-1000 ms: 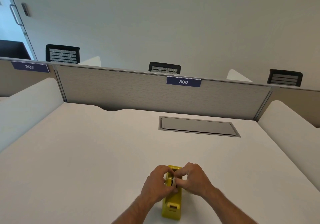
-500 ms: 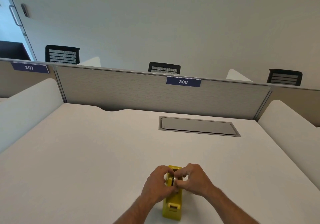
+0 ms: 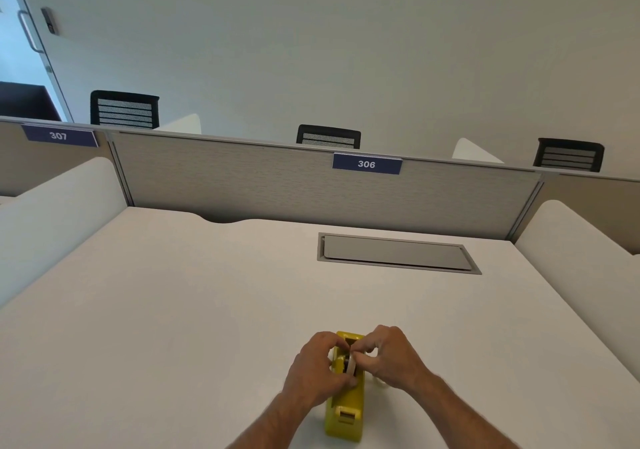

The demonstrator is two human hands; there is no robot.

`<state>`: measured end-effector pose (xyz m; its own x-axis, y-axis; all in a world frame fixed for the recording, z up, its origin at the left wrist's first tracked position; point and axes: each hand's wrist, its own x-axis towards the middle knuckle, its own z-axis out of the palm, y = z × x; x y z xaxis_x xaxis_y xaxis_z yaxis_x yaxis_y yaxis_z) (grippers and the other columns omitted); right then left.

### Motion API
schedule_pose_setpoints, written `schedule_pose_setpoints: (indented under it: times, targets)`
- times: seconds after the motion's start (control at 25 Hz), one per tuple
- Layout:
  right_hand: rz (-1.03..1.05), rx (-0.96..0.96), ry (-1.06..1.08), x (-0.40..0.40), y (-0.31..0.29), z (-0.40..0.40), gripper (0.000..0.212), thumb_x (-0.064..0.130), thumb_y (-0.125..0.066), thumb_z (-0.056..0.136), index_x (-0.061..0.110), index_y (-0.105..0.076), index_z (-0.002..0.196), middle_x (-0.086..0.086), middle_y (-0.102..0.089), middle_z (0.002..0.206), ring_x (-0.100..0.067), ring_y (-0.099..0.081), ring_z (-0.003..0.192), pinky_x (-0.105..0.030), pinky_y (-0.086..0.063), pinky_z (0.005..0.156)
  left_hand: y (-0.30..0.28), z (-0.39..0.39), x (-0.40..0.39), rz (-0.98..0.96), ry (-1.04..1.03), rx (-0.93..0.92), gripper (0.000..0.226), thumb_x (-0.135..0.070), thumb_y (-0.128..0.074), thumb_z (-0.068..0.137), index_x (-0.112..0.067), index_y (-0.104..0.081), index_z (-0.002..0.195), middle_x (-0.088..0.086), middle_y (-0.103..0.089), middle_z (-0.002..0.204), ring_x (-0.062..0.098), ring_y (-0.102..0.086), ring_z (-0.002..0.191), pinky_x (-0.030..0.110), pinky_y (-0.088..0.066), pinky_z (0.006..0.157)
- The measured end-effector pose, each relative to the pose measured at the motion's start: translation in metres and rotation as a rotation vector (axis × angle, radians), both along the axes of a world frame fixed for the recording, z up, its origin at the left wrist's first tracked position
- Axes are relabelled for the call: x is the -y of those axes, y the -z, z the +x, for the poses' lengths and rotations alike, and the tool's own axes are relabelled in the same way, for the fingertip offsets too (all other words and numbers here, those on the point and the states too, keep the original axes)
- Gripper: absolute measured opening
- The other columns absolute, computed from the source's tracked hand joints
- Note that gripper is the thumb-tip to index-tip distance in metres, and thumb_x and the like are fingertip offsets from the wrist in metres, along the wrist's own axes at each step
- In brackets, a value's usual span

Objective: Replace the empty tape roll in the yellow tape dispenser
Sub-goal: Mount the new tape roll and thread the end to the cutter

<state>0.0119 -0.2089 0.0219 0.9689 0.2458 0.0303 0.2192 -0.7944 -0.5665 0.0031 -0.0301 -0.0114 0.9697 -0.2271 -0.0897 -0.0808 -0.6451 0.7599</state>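
Observation:
The yellow tape dispenser (image 3: 346,410) stands on the white desk (image 3: 173,310) near its front edge, cutter end towards me. A whitish tape roll (image 3: 352,365) sits in the dispenser's open top. My left hand (image 3: 317,369) grips the dispenser's left side, thumb by the roll. My right hand (image 3: 391,356) pinches the roll from the right with thumb and fingertips. A small pale object (image 3: 379,382) shows under my right hand on the desk; I cannot tell what it is. The hub is mostly hidden by my fingers.
A grey cable hatch (image 3: 398,252) is set into the desk behind the dispenser. A grey partition (image 3: 277,185) labelled 306 closes the back, with white side dividers (image 3: 581,258) left and right. Black chair backs show beyond it.
My hands have stayed on the dispenser with only small finger shifts; the roll shows a little more between my fingers now.

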Motion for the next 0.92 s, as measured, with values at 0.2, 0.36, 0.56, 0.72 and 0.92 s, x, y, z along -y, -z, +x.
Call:
schedule_pose_setpoints:
  times: [0.2,0.36,0.56,0.72,0.92]
  targets:
    - [-0.021,-0.014,-0.003,0.0014,0.0003,0.0011,0.026,0.043,-0.067,0.071,0.034,-0.078,0.093,0.022,-0.071,0.081,-0.006,-0.058,0.083,-0.027,-0.053,0.073,0.0028,0.0010,0.0000,-0.006,-0.003,0.008,0.057,-0.046,-0.085,0.060,-0.040,-0.058,0.110,-0.017,-0.053,0.128,0.011,-0.058,0.105,0.031,-0.057,0.091]
    - [-0.057,-0.015,-0.039,-0.0011,0.0029,-0.0020,0.028,0.047,-0.066,0.071,0.037,-0.076,0.095,0.018,-0.075,0.087,-0.007,-0.059,0.084,-0.030,-0.054,0.074,0.0048,0.0017,0.0002,-0.006,-0.001,0.020,0.056,-0.047,-0.084,0.062,-0.040,-0.059,0.111,-0.017,-0.053,0.127,0.010,-0.057,0.106,0.032,-0.057,0.092]
    - [-0.003,-0.012,-0.030,0.0012,-0.0013,0.0021,0.016,0.033,-0.066,0.078,0.037,-0.079,0.088,0.013,-0.077,0.078,-0.014,-0.064,0.079,-0.034,-0.057,0.071,0.0048,0.0011,0.0009,-0.006,-0.007,-0.001,0.056,-0.048,-0.085,0.059,-0.043,-0.057,0.107,-0.020,-0.051,0.123,0.011,-0.058,0.104,0.030,-0.057,0.090]
    - [-0.036,-0.004,-0.029,0.0007,0.0008,-0.0005,0.028,0.047,-0.065,0.071,0.035,-0.078,0.092,0.015,-0.076,0.087,-0.008,-0.060,0.085,-0.030,-0.054,0.075,0.0056,0.0020,0.0010,0.000,-0.003,0.018,0.056,-0.047,-0.085,0.063,-0.040,-0.058,0.111,-0.015,-0.053,0.130,0.011,-0.057,0.107,0.033,-0.057,0.094]
    - [-0.005,0.018,-0.014,0.0012,0.0026,0.0011,0.019,0.038,-0.066,0.076,0.039,-0.078,0.091,0.013,-0.076,0.081,-0.010,-0.060,0.082,-0.033,-0.054,0.072,0.0038,0.0015,0.0010,0.003,-0.009,0.006,0.056,-0.047,-0.086,0.061,-0.042,-0.057,0.108,-0.016,-0.052,0.130,0.012,-0.057,0.107,0.033,-0.057,0.093]
